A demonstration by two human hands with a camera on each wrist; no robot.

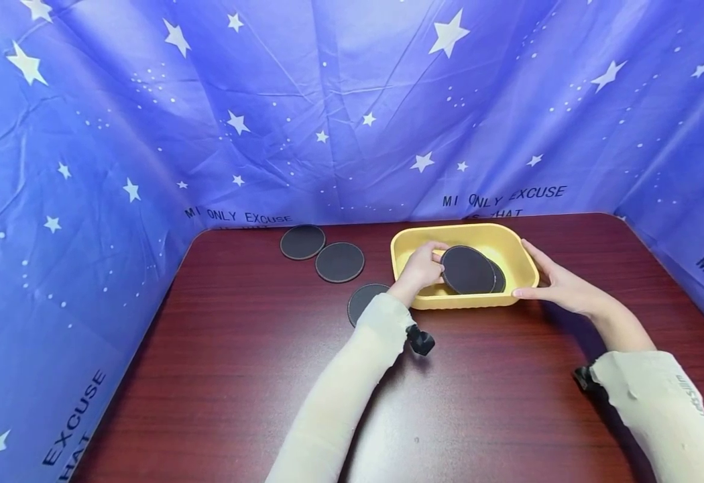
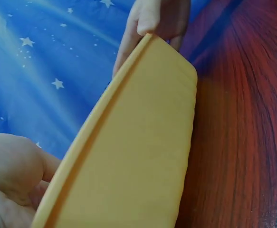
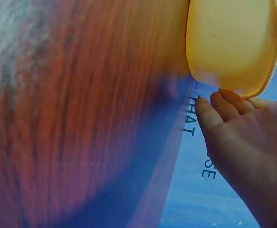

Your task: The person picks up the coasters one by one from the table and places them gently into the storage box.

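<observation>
- The left hand (image 1: pixel 422 267) reached over the left part of the yellow basin (image 1: pixel 509 249), its fingers closed narrowly at the left edge of a black disc (image 1: pixel 468 270), which they appeared to pinch.
- That disc was inside the basin, its face tilted up toward the head camera; whether its lower edge met the basin's floor could not be told.
- A second disc (image 1: pixel 499 277) was in the basin too, mostly hidden behind the first, with only its right side showing.
- The right hand (image 1: pixel 563 287) held the basin's right end, its thumb at the near corner of the rim and its fingers spread along the outside of the end wall.
- Three more black discs lay flat on the tabletop (image 1: pixel 255 349), left of the basin: a far disc (image 1: pixel 302 242), a middle disc (image 1: pixel 340 262) just beside it, and a near disc (image 1: pixel 364 300) partly covered by the left sleeve (image 1: pixel 340 382).
- The left wrist view showed the basin's long outer wall hiding the left fingertips and the discs.
- The right sleeve (image 1: pixel 660 396) was pale like the left one.
- Blue cloth (image 1: pixel 328 100) with white stars and dark lettering hung behind the tabletop.
</observation>
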